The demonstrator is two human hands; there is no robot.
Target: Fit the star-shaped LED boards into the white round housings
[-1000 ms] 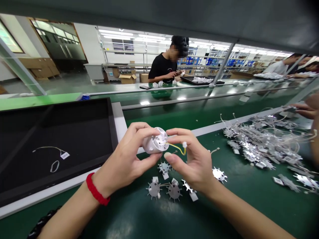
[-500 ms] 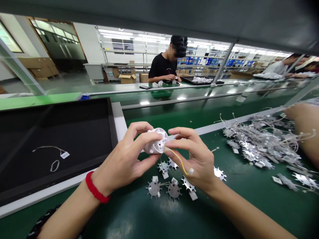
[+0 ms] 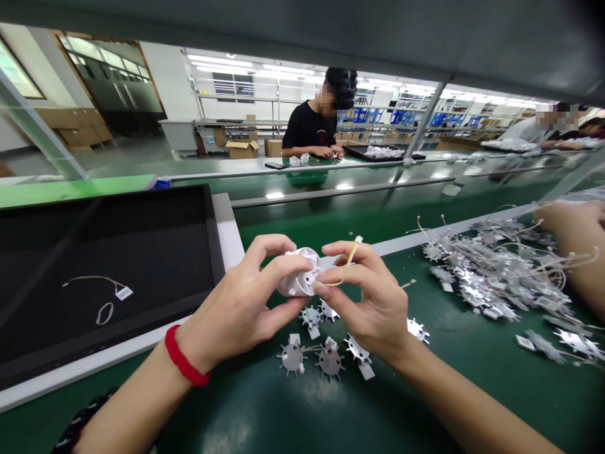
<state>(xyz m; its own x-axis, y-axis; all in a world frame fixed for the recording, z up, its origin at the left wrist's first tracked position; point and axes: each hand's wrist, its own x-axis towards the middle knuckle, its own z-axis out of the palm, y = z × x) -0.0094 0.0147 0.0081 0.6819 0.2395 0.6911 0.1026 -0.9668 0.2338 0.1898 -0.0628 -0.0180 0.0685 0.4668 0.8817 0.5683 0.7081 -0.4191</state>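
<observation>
While we wear black beads (image 3: 78,425) and a red band (image 3: 184,358) on our left arm, our left hand (image 3: 248,296) is clamped around a white plastic housing (image 3: 292,284), its open face turned right. Our right hand (image 3: 375,306) has thumb and forefinger pinched together at that face, on a yellow-and-white lead (image 3: 350,257) whose connector end (image 3: 358,240) sticks up beside the fingers. Below our hands, toothed metal discs (image 3: 292,357) with white tags lie on the green table (image 3: 265,416). To our left we have a black tray (image 3: 142,246) holding a tagged wire (image 3: 123,292) and a pale loop (image 3: 104,313). On our right spreads a heap of discs and wires (image 3: 496,271), with another person's hand (image 3: 567,217) at its far right side. Beyond the green strip, a person in black (image 3: 307,129) works beside a dark tray of white parts (image 3: 385,153).
</observation>
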